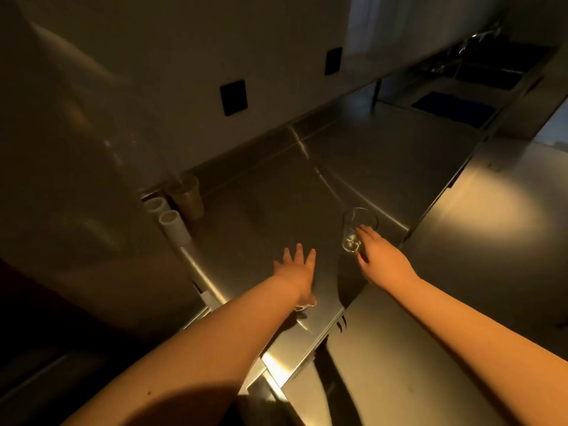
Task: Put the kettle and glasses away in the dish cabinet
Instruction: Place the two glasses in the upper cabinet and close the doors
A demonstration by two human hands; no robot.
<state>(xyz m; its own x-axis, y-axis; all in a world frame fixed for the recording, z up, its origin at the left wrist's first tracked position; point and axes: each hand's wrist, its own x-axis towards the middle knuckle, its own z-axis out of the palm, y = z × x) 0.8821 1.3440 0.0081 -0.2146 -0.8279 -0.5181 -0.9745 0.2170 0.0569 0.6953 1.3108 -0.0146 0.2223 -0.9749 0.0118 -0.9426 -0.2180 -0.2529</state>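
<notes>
A clear drinking glass (356, 224) stands on the steel counter (276, 195) near its right edge. My right hand (373, 255) wraps its fingers and thumb round the near side of this glass. My left hand (296, 273) hovers low over the counter to the left, fingers straight and spread. A glint of a second glass (300, 309) shows beneath the heel of that hand; most of it is hidden and I cannot tell whether the hand touches it. No kettle or cabinet is in view.
A brownish tumbler (186, 195) and two white tubes (169, 222) stand at the back left, against a large steel appliance (76, 179). Black outlets (233, 98) sit on the wall. Sink basins (455, 107) lie far right. The counter's front edge (322, 330) runs below my hands.
</notes>
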